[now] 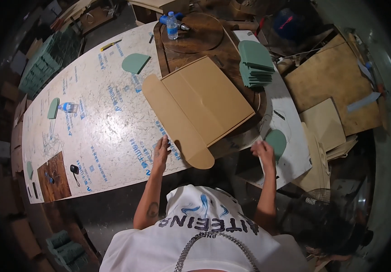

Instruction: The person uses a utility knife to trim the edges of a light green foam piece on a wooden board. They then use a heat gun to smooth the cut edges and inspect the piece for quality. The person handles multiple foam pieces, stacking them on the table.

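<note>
The person's left forearm comes up over the near edge of the white tabletop [100, 158], a dark tattoo [152, 209] showing near the elbow. The left hand [160, 153] has its fingers loosely stretched away from the body, tips right by the long flap [177, 122] of a flat cardboard box [211, 99]; I can't tell whether they touch it. The right forearm rises almost straight, and the right hand [263, 149] is turned inward with fingers bent, beside a green rounded pad [276, 143] and apart from the box. Whether those fingers pinch anything I can't make out.

The box lies slantwise in front of the person, partly over a dark brown wooden panel [161, 52], its round-ended flap spread toward the person's left.

Blue printed characters repeat in slanting rows across the tabletop. The white shirt [195, 192] carries big dark lettering, upside down from here, with blue brushstrokes above. An upright water bottle [172, 28] and a second bottle lying down [68, 107] wear blue labels, their print too small to read.
</note>
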Tool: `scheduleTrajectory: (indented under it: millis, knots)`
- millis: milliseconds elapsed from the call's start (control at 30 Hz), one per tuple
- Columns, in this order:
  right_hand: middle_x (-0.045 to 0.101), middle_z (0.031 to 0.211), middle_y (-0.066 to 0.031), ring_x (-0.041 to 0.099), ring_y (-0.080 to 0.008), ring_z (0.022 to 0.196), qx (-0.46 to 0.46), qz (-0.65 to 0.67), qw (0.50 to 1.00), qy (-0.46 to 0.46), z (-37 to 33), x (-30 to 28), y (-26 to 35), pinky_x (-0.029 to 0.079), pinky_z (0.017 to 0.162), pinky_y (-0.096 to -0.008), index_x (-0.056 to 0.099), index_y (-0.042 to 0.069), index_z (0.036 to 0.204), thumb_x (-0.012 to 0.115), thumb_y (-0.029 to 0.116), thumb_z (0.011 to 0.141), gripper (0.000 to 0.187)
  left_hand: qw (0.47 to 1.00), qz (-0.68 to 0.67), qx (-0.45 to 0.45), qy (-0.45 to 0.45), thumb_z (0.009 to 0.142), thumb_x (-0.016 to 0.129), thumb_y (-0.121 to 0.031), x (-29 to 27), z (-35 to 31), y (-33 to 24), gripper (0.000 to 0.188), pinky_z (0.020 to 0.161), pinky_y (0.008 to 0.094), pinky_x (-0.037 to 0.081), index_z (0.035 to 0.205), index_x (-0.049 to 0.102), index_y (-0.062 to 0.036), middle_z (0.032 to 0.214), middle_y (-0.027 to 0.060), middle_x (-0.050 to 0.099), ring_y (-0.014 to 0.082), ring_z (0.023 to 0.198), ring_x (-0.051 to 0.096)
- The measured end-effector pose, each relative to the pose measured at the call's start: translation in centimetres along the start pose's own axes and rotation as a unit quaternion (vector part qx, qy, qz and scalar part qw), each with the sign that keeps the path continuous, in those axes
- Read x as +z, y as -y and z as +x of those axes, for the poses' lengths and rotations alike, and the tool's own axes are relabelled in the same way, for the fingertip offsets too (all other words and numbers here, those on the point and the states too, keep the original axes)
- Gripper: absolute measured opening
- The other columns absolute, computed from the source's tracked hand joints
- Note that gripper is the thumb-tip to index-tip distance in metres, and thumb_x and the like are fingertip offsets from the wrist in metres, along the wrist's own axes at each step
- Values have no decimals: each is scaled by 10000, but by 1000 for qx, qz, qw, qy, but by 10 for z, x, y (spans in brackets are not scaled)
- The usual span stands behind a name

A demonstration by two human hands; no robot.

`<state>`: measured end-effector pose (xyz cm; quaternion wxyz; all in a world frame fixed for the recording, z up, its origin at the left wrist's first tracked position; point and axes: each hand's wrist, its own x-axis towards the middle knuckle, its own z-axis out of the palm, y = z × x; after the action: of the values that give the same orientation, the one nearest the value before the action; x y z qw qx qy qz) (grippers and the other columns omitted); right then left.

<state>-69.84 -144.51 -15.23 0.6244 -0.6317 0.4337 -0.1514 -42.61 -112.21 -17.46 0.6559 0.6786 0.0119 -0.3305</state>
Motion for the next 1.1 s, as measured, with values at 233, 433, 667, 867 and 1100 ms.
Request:
scheduleTrajectory:
  millis: [233, 433, 667, 867, 1100]
  knots:
    - [544, 1301, -200, 495, -274, 1240, -123, -132, 983, 34, 163, 18, 63, 390, 1016, -342, 488, -39, 1315, 586, 430, 918, 622, 945, -309, -103, 32, 896, 593, -479, 70, 21, 27, 667, 967, 432, 454, 1386, 384, -77, 1318, 102, 511, 281, 1169, 529]
    - [622, 1161, -135, 578, -223, 1051, 4, -132, 956, 261, 213, 40, 77, 432, 902, -331, 550, -8, 1252, 614, 423, 906, 557, 935, -342, -95, 17, 895, 600, -470, 96, 27, 32, 641, 986, 375, 436, 1342, 454, -34, 1296, 95, 549, 234, 1164, 538]
    - [600, 1189, -37, 554, -155, 1064, 80, -14, 924, 375, 218, 37, 54, 421, 921, -303, 519, 21, 1303, 645, 378, 895, 557, 937, -337, -91, 4, 940, 460, -542, 109, 23, 16, 631, 1003, 381, 425, 1366, 450, -77, 1348, 98, 514, 225, 1217, 502]
    - [559, 1270, -74, 536, -205, 1147, 97, 85, 928, 350, 164, 66, 77, 393, 986, -325, 474, 32, 1349, 730, 321, 809, 664, 957, -263, 50, -113, 944, 454, -547, 93, 20, -17, 601, 836, 285, 475, 1280, 508, -52, 1070, 62, 608, 143, 987, 569]
    - [534, 1294, -108, 513, -211, 1176, 52, 207, 916, 339, 129, 197, 100, 396, 1009, -342, 377, 9, 1401, 689, 170, 838, 664, 980, -53, 84, -170, 930, 498, -535, -64, 51, -71, 691, 849, 308, 471, 1354, 452, 8, 1129, 121, 603, 167, 950, 574]
